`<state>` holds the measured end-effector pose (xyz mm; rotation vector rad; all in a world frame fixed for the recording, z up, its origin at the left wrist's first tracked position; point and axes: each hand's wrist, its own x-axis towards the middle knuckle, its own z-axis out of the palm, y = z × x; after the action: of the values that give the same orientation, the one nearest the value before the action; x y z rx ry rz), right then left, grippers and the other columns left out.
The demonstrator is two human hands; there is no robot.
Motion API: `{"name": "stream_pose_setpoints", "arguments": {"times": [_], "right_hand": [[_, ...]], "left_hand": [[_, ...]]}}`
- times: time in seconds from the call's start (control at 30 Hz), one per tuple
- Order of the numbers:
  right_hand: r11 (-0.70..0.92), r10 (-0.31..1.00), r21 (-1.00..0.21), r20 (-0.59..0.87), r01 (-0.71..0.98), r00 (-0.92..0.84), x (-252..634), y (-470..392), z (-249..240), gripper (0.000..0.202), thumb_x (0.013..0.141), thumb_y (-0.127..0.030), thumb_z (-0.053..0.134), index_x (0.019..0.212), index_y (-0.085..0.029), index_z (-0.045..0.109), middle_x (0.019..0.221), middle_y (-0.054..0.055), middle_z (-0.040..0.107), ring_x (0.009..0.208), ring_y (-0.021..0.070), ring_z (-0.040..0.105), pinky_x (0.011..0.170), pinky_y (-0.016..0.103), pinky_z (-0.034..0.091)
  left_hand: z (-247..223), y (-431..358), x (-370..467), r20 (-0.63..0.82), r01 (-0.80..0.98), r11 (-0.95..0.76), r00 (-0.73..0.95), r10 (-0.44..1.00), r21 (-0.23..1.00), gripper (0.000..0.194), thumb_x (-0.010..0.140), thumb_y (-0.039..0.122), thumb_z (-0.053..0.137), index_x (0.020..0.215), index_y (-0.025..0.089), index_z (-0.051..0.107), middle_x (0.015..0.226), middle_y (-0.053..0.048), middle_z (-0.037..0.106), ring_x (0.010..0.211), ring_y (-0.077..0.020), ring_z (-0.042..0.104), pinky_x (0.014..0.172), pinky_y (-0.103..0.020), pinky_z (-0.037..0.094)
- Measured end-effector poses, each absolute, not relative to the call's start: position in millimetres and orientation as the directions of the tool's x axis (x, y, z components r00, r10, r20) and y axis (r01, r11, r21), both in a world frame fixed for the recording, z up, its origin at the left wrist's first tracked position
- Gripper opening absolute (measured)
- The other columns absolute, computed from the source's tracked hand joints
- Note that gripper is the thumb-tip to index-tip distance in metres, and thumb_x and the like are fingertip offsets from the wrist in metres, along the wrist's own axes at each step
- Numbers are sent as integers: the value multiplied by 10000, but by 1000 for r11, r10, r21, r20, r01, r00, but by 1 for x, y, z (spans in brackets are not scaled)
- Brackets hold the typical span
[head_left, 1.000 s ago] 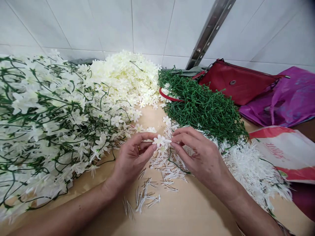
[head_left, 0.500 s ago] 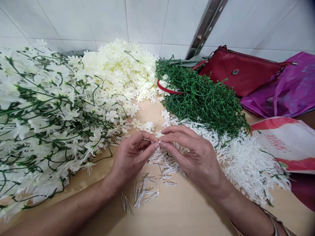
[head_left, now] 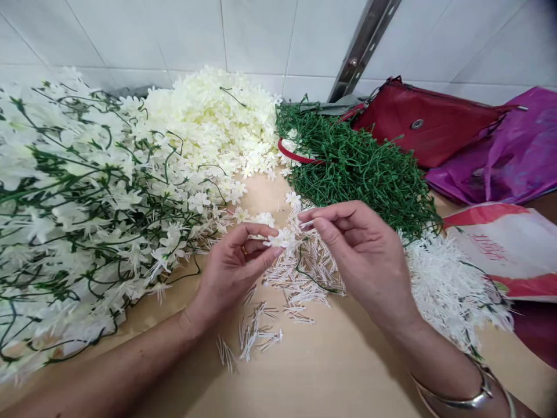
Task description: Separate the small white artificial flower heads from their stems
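My left hand (head_left: 237,255) pinches a small white flower (head_left: 282,238) between thumb and fingers, near the middle of the table. A thin green stem (head_left: 311,281) hangs below the flower and curves right over loose white stamens (head_left: 300,302). To the right, my right hand (head_left: 365,249) is closed, with a thin white piece (head_left: 307,224) between thumb and forefinger. The two hands are apart. Small bunches of white stamens (head_left: 255,331) lie on the table below my left hand.
White flowers on green stems (head_left: 122,203) cover the left. Loose cream blossoms (head_left: 217,110) are heaped behind, beside green stems (head_left: 361,174). More white stamens (head_left: 452,284), a red bag (head_left: 435,119), a purple bag (head_left: 517,145) and a red-and-white bag (head_left: 505,247) lie right.
My right hand has moved right, away from my left hand, and now has a thin white piece in its fingers. The flower and its green stem now show at my left hand.
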<state>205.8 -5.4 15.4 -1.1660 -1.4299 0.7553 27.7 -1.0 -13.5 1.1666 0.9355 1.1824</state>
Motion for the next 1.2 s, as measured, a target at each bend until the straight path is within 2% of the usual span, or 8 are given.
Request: {"name": "stream_pose_setpoints", "arguments": {"times": [0.1, 0.2, 0.3, 0.47, 0.7, 0.93, 1.1, 1.2], "right_hand": [[242, 955, -947, 271, 211, 119, 212, -3, 17, 50, 894, -181, 702, 911, -226, 693, 816, -1, 723, 764, 138, 674, 715, 260, 552], [238, 959, -934, 270, 265, 92, 213, -4, 14, 95, 846, -160, 749, 863, -236, 695, 762, -31, 688, 708, 120, 632, 663, 242, 513], [281, 952, -898, 305, 339, 19, 210, -9, 11, 113, 843, -147, 758, 822, -243, 702, 793, -35, 706, 752, 122, 641, 699, 252, 501], [398, 916, -836, 384, 378, -117, 202, -16, 8, 153, 900, -102, 687, 898, -252, 723, 888, -27, 743, 845, 127, 673, 792, 266, 513], [324, 941, -835, 335, 444, -57, 196, -14, 4, 127, 882, -110, 688, 881, -236, 705, 820, -26, 703, 752, 120, 641, 694, 250, 507], [175, 975, -910, 213, 376, 60, 191, -16, 6, 218, 842, -152, 662, 1015, -247, 570, 709, -75, 647, 659, 118, 632, 630, 251, 493], [190, 956, -875, 267, 446, 118, 189, -17, 5, 284, 847, -154, 645, 1097, -246, 546, 723, -72, 647, 667, 124, 629, 692, 279, 505], [187, 954, -879, 268, 438, 130, 188, -16, 4, 277, 854, -165, 647, 1098, -250, 547, 727, -67, 649, 677, 134, 630, 698, 293, 506]], "left_hand": [[-10, 0, 27, -3, -198, 30, 134, 991, 980, 175, 809, 177, 779, 970, 164, 712, 811, 7, 689, 694, -65, 607, 626, -146, 482], [-10, 2, 27, 14, -206, 9, 111, 994, 979, 153, 829, 185, 766, 974, 164, 722, 899, -16, 708, 728, -73, 605, 634, -156, 484], [-12, 2, 28, 24, -199, -2, 107, 994, 980, 165, 837, 179, 758, 998, 171, 726, 921, -24, 714, 733, -86, 609, 615, -168, 484], [-15, 1, 29, 53, -164, -33, 116, 992, 986, 162, 862, 164, 723, 1024, 174, 728, 843, -2, 708, 692, -80, 611, 604, -164, 488], [-19, -4, 27, 104, -26, -100, 216, 971, 995, 151, 921, 207, 672, 1059, 162, 715, 964, -52, 748, 863, -145, 712, 800, -250, 566], [-19, -6, 29, 300, 79, -324, 220, 928, 943, 183, 932, 145, 646, 1073, 200, 748, 1093, -51, 732, 1051, -145, 690, 941, -242, 543], [-17, -10, 32, 173, -56, -164, 232, 957, 985, 227, 911, 156, 681, 1108, 223, 769, 1163, -50, 750, 1110, -158, 705, 985, -251, 560], [-16, -8, 33, 56, -182, -12, 234, 971, 983, 220, 876, 161, 730, 1068, 250, 788, 1058, -14, 798, 1005, -135, 743, 920, -223, 587]]}}
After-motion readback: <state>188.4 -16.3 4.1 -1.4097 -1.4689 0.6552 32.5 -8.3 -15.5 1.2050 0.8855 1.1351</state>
